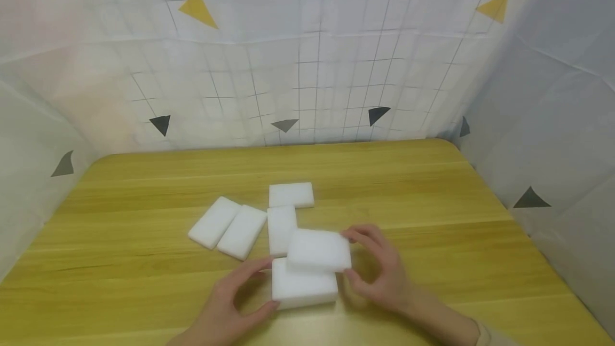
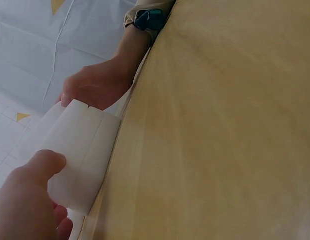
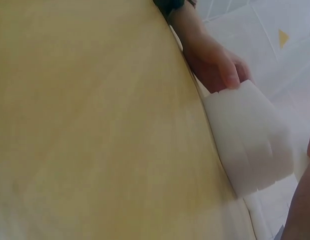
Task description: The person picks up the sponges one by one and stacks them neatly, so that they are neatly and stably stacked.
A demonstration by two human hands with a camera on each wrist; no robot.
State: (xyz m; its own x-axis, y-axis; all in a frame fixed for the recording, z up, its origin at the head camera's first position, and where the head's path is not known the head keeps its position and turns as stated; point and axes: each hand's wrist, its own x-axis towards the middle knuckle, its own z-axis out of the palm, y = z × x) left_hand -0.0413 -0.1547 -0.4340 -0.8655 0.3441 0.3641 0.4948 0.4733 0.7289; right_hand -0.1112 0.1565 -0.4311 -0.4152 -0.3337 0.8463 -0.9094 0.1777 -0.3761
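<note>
Sponges, six white rectangular foam blocks, lie on the yellow wooden table (image 1: 432,202). The left hand (image 1: 226,303) curls round the bottom sponge (image 1: 302,288) at 9 o'clock. The right hand (image 1: 379,271) pinches the top sponge (image 1: 319,250) at 3 o'clock.

four loose sponges (image 1: 250,223) crowd the table (image 1: 432,186) behind the stack (image 1: 307,271); left, right and far side lie open.

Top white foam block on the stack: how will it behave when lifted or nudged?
The top foam block looks light and probably slightly squashy, like sponge. Flat and boxy, so unlikely to roll. It sits askew on the lower blocks, held by the right hand, so a nudge may slide it off.
</note>
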